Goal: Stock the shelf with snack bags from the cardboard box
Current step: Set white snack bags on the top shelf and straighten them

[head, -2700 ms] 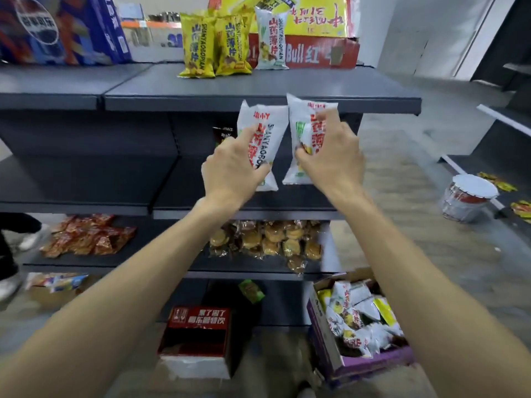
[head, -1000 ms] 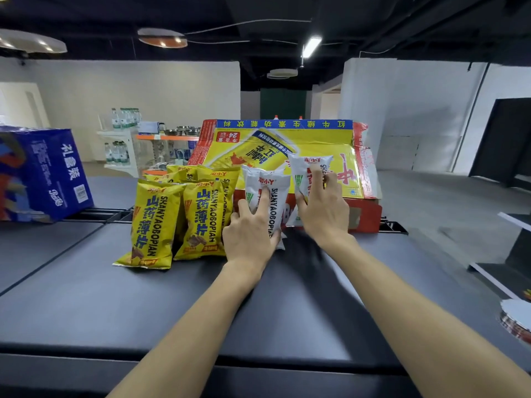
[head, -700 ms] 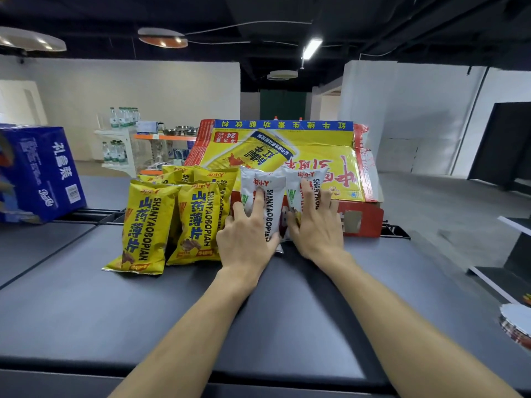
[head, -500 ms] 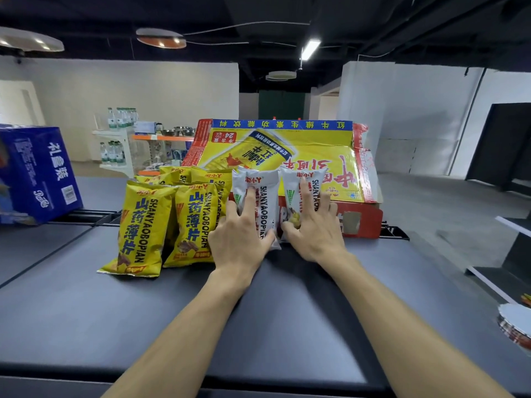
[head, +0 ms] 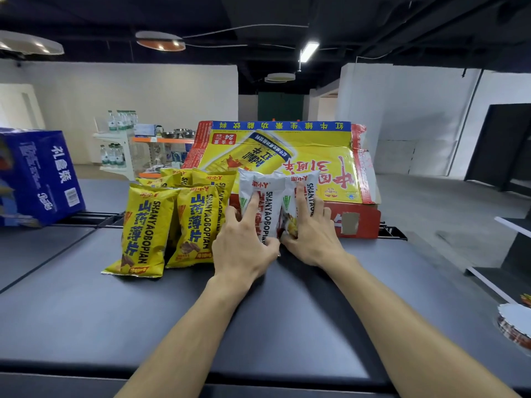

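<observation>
Two white snack bags stand side by side on the dark grey shelf top (head: 86,311), leaning back against a red and yellow drink carton (head: 287,150). My left hand (head: 244,248) holds the left white bag (head: 267,191), fingers spread over its front and thumb at its lower edge. The right white bag (head: 306,182) is held the same way by my right hand (head: 313,237). Both thumbs meet between the bags' bottoms. Several yellow snack bags (head: 143,234) stand in rows just left of my left hand. The cardboard box is out of view.
A blue gift carton (head: 34,176) sits on the shelf top at far left. A white-lidded tub (head: 514,323) shows at the lower right edge, below the shelf. Racks with water bottles (head: 117,139) stand far behind. Another dark shelf unit (head: 505,145) is at right.
I lifted the two white bags from in front of the lower shelves up to the top shelf. Over the last second both hands set them down, close together, beside the yellow bags.
</observation>
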### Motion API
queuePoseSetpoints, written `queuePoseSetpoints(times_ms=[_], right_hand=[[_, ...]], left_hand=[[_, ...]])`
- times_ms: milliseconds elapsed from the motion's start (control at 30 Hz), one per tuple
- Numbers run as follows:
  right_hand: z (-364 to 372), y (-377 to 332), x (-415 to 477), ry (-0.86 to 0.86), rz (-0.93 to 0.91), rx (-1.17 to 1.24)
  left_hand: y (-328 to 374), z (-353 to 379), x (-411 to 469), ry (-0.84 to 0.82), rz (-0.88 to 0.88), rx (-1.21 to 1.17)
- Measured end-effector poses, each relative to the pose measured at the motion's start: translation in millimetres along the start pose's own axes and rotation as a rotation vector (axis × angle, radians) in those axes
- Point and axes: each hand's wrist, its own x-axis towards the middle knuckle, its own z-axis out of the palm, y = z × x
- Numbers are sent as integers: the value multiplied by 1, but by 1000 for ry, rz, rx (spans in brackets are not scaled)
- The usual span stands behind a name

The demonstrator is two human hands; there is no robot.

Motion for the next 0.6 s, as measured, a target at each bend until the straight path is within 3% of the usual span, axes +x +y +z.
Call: queuePoseSetpoints(times_ms=[600], right_hand=[[-4,-6,-2,-20,95,-51]], left_hand=[[-2,-3,0,-31,-21,55]])
